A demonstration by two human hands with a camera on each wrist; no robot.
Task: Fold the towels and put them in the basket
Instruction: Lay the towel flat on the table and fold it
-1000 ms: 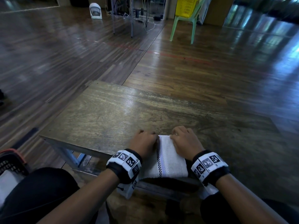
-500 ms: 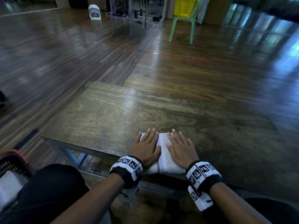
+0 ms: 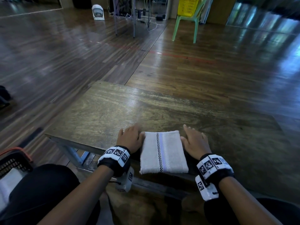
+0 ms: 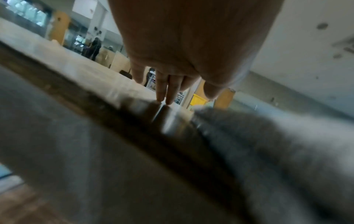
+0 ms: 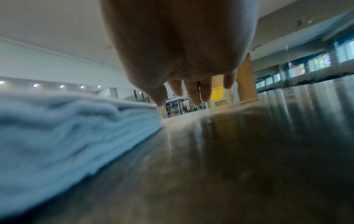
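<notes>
— Where's the towel (image 3: 163, 152)?
— Folded, at the counter's (image 3: 105, 114) near edge. My left hand (image 3: 129, 138) and right hand (image 3: 194, 142) flank it, fingers straight, gripping nothing.

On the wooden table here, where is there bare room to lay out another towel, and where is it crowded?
Bare wood spans the table from its far edge down to the fingertips, plus the stretch right of the right hand. The near edge is crowded: the folded towel lies between the left hand and the right.
</notes>
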